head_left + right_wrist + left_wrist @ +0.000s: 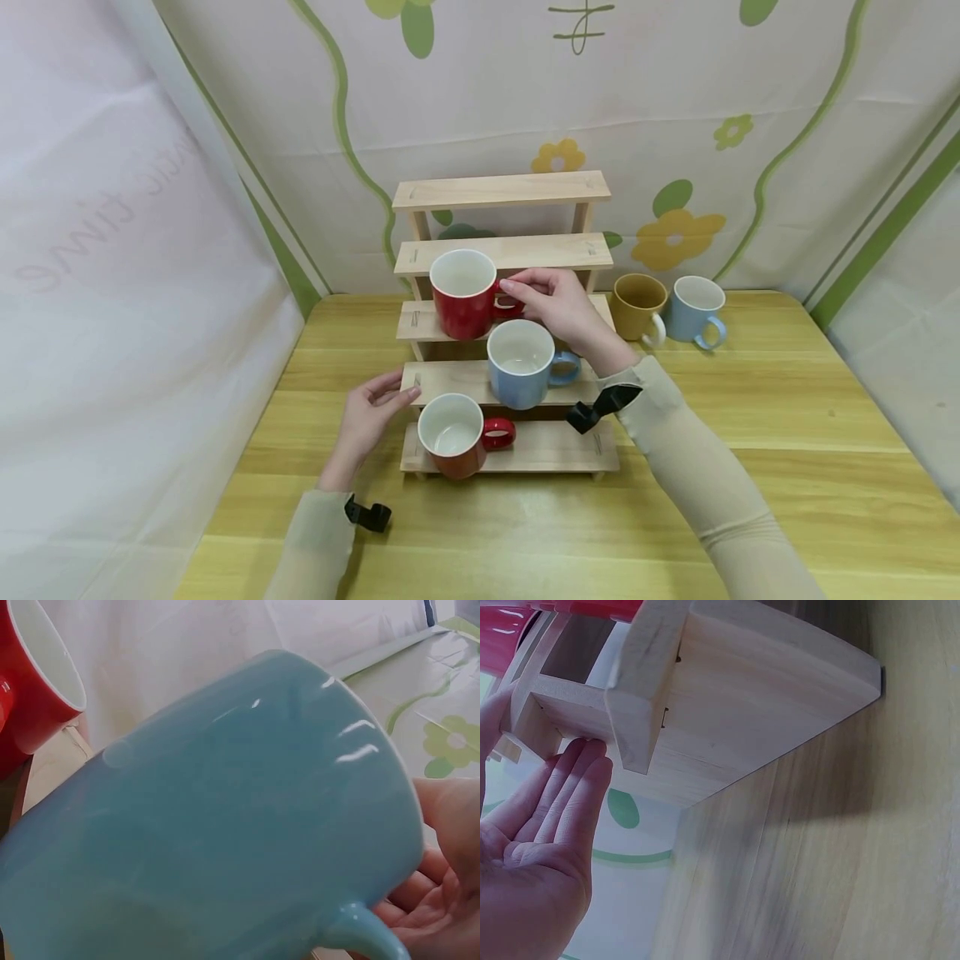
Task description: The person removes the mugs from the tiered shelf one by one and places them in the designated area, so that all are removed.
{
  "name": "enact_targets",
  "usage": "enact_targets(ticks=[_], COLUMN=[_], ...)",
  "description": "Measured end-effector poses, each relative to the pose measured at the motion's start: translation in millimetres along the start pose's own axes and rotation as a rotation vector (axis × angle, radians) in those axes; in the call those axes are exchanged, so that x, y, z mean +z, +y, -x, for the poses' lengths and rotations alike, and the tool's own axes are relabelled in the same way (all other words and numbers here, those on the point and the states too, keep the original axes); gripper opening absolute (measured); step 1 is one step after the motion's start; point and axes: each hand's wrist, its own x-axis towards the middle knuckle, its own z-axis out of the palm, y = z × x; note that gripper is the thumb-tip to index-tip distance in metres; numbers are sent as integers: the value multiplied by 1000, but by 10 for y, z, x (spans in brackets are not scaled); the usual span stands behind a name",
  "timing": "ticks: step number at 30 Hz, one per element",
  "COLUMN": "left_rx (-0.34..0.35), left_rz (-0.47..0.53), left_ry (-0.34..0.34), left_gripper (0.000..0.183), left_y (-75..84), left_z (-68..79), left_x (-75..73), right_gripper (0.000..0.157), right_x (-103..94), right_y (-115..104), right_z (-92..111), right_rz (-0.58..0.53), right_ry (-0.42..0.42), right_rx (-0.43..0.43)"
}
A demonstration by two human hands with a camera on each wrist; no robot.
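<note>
A red mug (465,312) with a white inside is upright at the third step of the wooden stepped rack (525,454). My right hand (558,307) pinches this mug by its handle. In the right wrist view, a light blue mug (225,802) hides most of that grip. That blue mug is on the second step from the bottom, handle to the right. Another red mug (457,450) stands on the lowest step. My left hand (367,417) holds the second step's left end, thumb on top; its fingers (585,784) reach under the board in the left wrist view.
On the table (787,417), right of the rack, stand a mustard mug (633,312) with a white handle and a second light blue mug (686,317). A printed cloth (480,108) hangs behind the rack, with more cloth at both sides.
</note>
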Motion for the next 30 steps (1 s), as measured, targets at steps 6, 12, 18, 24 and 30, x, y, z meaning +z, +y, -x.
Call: enact_targets(ticks=[6,12,18,24,30], left_rx=[1,3,7,16,15], left_rz=[0,3,-7,-19,-21], left_ry=[2,3,11,18,17], left_gripper=[53,53,52,53,52], left_y=[-1,-4,-9,-12,-5], left_z=[-2,-2,6,8,13], left_x=[2,6,6,6,9], right_gripper=[34,33,32,32,31], right_x=[7,22,34,34,30], right_y=[9,16,26,26,4], right_z=[16,28,38,47,65], right_rz=[9,14,10,23,10], right_ry=[20,45,60,73,81], right_rx=[7,-2,-15,-28,-38])
